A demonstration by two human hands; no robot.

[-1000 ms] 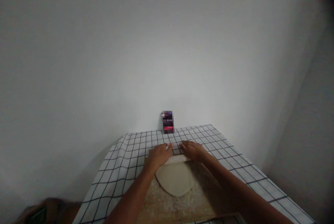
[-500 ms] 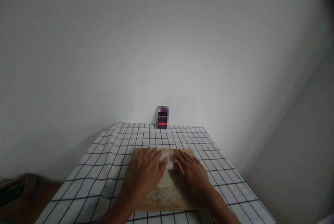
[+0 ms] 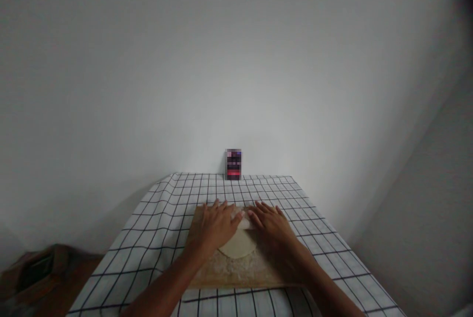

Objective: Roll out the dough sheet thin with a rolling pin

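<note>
Dough, pale and flat, lies on the floured wooden board, its far part meeting what looks like a rolling pin. The left hand and right hand rest palm-down over it, fingers spread. They have slid toward the board's far edge, baring more dough, which suggests a forward rolling stroke. Around lies the checked cloth.

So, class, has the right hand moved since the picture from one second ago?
Yes: the right hand has pulled back, away from the dark object; the gap between that and the fingers looks wider now.
</note>
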